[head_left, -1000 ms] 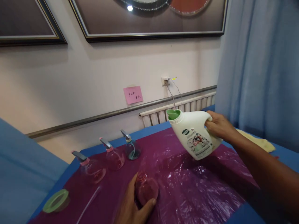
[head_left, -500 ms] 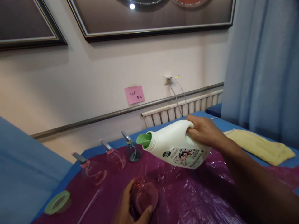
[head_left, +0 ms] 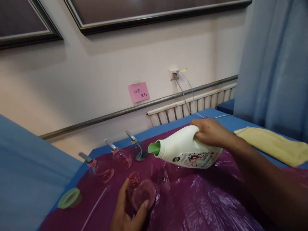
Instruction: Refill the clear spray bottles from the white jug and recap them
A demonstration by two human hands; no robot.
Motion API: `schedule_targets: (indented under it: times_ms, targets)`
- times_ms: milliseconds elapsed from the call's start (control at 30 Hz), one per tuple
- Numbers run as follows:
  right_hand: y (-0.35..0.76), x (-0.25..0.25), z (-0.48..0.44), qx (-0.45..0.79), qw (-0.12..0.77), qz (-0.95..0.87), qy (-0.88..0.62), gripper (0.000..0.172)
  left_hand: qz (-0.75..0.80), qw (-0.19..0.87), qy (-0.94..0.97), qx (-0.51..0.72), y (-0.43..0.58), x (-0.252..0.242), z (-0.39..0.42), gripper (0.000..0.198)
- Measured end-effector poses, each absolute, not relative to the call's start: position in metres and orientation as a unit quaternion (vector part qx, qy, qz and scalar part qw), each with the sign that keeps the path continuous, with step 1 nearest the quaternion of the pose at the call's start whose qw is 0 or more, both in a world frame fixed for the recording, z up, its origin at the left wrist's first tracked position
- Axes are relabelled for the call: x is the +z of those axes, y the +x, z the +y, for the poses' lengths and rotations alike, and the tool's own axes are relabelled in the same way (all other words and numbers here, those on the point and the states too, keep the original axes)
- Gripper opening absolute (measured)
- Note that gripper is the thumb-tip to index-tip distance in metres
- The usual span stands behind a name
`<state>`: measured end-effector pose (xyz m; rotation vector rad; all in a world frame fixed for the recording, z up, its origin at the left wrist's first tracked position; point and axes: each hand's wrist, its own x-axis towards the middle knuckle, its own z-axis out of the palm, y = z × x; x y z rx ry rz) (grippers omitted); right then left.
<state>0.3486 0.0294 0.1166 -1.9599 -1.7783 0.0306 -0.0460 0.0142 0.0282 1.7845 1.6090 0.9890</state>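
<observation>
My right hand (head_left: 209, 132) grips the handle of a white detergent jug (head_left: 186, 152) with a green spout, tipped on its side so the spout points left. My left hand (head_left: 125, 213) is wrapped round a small clear pink bottle (head_left: 141, 191) with an open neck, standing on the purple plastic sheet (head_left: 204, 199). The jug's spout hangs a little above and to the right of the pink bottle's mouth.
Three small pump bottles (head_left: 119, 157) stand in a row behind. A green cap (head_left: 69, 198) and a thin tube (head_left: 93, 208) lie at the left. A yellow cloth (head_left: 271, 144) rests on the blue table at the right, beside a blue curtain (head_left: 274, 64).
The jug has tipped from slanted upright to nearly level and come down to the left, towards the pink bottle. My left hand has kept hold of the pink bottle.
</observation>
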Motion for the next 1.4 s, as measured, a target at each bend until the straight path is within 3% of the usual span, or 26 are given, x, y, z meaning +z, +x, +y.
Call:
schedule_targets:
  times_ms: [333,533,700,1133,1400]
  targets:
    - [0.360,0.106,0.037,-0.010,0.224,-0.649,-0.727,0.006,0.577,0.343,0.633,0.387,-0.053,0.028,0.016,0.096]
    - [0.363,0.105,0.038,-0.034,0.216,-0.649,-0.729,0.014,0.571,0.313,0.621,0.436,-0.041,0.046,0.009,0.083]
    - [0.355,0.110,0.037,-0.045,0.200,-0.645,-0.736,0.017,0.565,0.323,0.616,0.443,-0.051,0.047,0.020,0.087]
    - [0.345,0.120,0.022,-0.047,0.159,-0.624,-0.764,0.021,0.557,0.253,0.695,0.378,-0.055,0.085,0.017,0.088]
    - [0.348,0.124,0.020,-0.024,0.105,-0.618,-0.778,0.021,0.518,0.127,0.792,0.298,-0.050,0.098,0.019,0.083]
